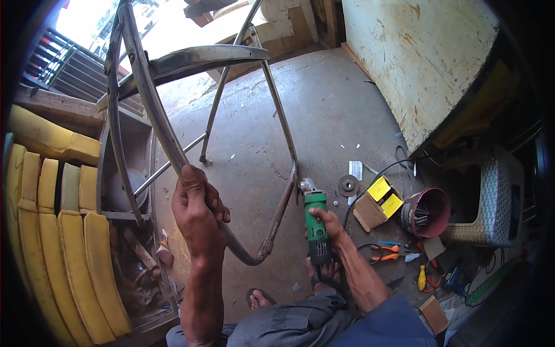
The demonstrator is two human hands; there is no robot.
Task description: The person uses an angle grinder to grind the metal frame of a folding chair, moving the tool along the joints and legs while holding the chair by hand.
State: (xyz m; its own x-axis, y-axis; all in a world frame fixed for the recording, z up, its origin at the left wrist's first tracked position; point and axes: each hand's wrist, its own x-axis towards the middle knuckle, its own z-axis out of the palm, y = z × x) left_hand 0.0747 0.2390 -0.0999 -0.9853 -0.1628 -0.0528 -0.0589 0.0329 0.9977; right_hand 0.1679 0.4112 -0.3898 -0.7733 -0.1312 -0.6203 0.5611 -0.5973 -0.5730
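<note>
A bare metal chair frame point(155, 110) of bent tubes stands tilted in front of me. My left hand point(196, 214) is closed round one of its curved tubes, thumb on top. My right hand point(328, 222) grips a green angle grinder point(316, 217) by its body, with the head pointing away from me. The grinder's disc shows edge-on, right beside a bend in the frame's right leg; whether it touches the metal I cannot tell. Brownish, rough-looking metal covers the lower tube point(280, 214) near that bend.
Yellow cushions point(69, 243) are stacked at the left by a wooden cabinet. To the right lie a loose disc point(348, 185), a yellow-flapped carton point(370, 211), a red bucket point(436, 211) of metal pieces, orange-handled pliers point(388, 253) and a woven stool point(497, 196). A black cord point(370, 185) crosses the floor.
</note>
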